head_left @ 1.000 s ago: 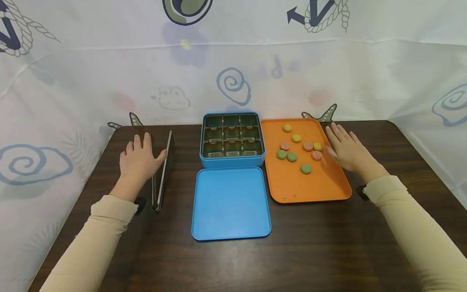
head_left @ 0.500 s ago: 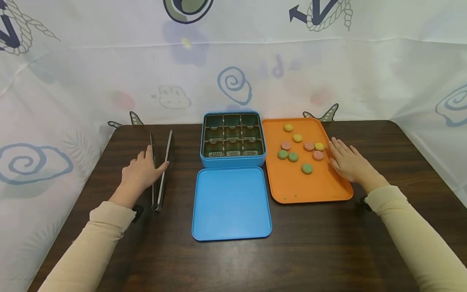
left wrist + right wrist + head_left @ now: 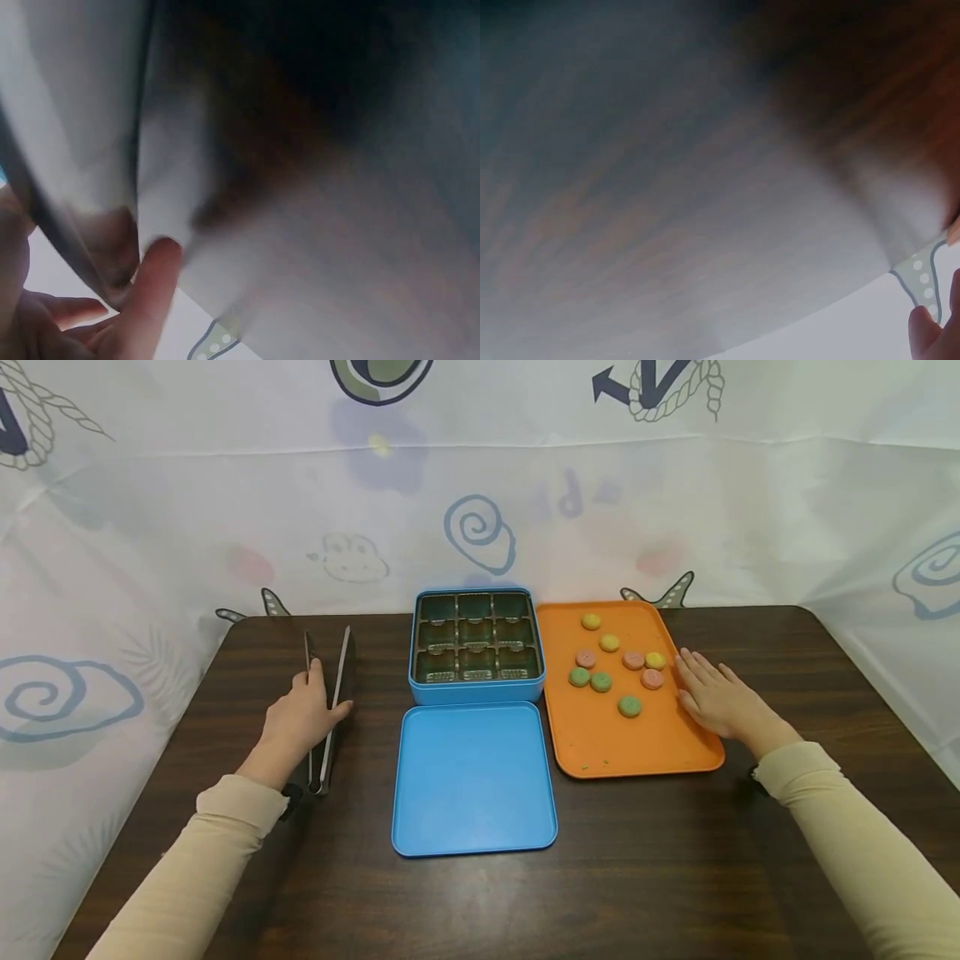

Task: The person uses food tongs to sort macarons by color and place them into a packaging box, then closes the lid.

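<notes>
Left hand (image 3: 300,714) spread, not clenched, over tongs (image 3: 341,668) at left; right hand (image 3: 723,702) flat, fingers straight, over an orange tray's (image 3: 630,747) right edge.
The left hand hides the tongs' middle; its outer fingers are hard to make out. Centre: a blue box (image 3: 477,693) of nine compartments, a lid (image 3: 474,781) below. Right of centre, the tray holds nine yellow, pink and green discs (image 3: 601,682). On the white backdrop (image 3: 225,527), above centre, a faint d-like mark (image 3: 572,502). Both wrist views are blurred.

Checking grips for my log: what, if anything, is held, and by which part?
Left hand spans the tongs mid-length; whether it grips them cannot be told. Right hand holds nothing.
</notes>
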Demonstrator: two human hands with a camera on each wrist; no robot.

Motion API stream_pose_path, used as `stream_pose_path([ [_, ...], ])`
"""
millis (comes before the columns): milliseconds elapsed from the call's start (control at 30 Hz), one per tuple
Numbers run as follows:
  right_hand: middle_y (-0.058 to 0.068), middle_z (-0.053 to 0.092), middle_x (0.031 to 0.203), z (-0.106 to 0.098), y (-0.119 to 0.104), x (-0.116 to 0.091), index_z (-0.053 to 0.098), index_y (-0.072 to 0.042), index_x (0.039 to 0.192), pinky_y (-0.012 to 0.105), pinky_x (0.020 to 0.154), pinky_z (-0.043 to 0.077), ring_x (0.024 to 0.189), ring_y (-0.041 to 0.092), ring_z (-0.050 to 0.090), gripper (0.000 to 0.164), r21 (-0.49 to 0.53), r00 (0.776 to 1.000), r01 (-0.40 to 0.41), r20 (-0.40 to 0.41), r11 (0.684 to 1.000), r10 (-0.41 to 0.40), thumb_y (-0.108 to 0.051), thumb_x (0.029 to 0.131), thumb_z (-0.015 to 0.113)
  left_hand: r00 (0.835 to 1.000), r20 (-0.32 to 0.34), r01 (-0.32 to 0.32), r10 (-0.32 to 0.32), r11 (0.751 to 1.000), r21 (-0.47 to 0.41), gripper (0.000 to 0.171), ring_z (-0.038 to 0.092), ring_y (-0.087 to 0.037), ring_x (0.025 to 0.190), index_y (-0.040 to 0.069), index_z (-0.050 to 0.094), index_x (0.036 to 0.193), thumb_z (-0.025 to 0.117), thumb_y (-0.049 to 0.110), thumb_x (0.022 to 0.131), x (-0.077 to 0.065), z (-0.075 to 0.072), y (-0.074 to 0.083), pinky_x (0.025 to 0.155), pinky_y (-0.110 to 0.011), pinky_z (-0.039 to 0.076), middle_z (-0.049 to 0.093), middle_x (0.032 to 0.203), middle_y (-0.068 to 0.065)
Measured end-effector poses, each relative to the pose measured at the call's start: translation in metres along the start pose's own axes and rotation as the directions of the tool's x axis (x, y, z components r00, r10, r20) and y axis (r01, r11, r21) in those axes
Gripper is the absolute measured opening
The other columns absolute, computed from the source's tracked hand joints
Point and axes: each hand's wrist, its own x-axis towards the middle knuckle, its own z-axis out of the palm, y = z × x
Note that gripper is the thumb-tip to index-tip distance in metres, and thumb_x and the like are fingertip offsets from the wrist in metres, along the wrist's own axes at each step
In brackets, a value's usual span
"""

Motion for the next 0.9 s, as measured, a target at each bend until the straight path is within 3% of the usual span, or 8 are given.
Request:
stream_pose_path([
  [300,0.026,0.005,0.157,0.002,0.000,-0.002,0.008,0.006,0.150,0.063,0.114,0.006,0.145,0.042,0.006,0.064,0.005,1.000,0.008,0.026,1.000,-0.008,-0.030,0.103,0.032,0.998,-0.061,0.003,-0.009,0.995,-0.096,0.080,0.058,-0.047,0.079,-0.014,0.005,0.146,0.051,0.025,0.094,0.000,0.004,-0.004,0.058,-0.049,0.048,0.027,0.139,-0.043],
  [400,0.025,0.006,0.157,0.003,-0.001,-0.004,0.009,0.005,0.150,0.062,0.115,0.007,0.145,0.042,0.007,0.064,-0.003,1.000,0.012,0.026,1.000,-0.012,-0.031,0.103,0.032,0.994,-0.111,0.003,-0.016,0.993,-0.118,0.080,0.057,-0.048,0.078,-0.014,0.006,0.146,0.051,0.026,0.093,-0.002,0.002,-0.006,0.056,-0.049,0.046,0.030,0.137,-0.042],
  [533,0.025,0.007,0.157,0.005,0.001,-0.004,0.010,0.005,0.150,0.062,0.115,0.008,0.145,0.042,0.009,0.064,-0.033,1.000,0.016,0.022,0.999,-0.016,-0.032,0.103,0.031,0.980,-0.201,-0.026,-0.001,0.991,-0.131,0.079,0.055,-0.041,0.065,-0.011,0.008,0.147,0.051,0.026,0.093,-0.008,-0.005,-0.004,0.049,-0.045,0.043,0.032,0.137,-0.039],
  [700,0.024,0.008,0.157,0.008,0.002,-0.005,0.012,0.005,0.150,0.062,0.115,0.009,0.145,0.042,0.011,0.063,-0.052,1.000,0.021,0.007,0.998,-0.020,-0.032,0.102,0.031,0.935,-0.349,-0.103,0.053,0.987,-0.126,0.076,0.045,-0.028,0.048,-0.003,0.013,0.150,0.052,0.025,0.092,-0.018,-0.012,0.005,0.041,-0.035,0.034,0.038,0.137,-0.032],
  [900,0.023,0.006,0.158,0.010,0.003,-0.005,0.010,0.004,0.150,0.061,0.115,0.008,0.145,0.042,0.009,0.064,-0.067,1.000,0.018,0.008,0.998,-0.017,-0.033,0.102,0.030,0.845,-0.513,-0.226,0.149,0.970,-0.090,0.071,0.032,-0.017,0.039,0.000,0.026,0.148,0.058,0.020,0.088,-0.029,-0.019,0.024,0.037,-0.027,0.025,0.047,0.133,-0.026],
])
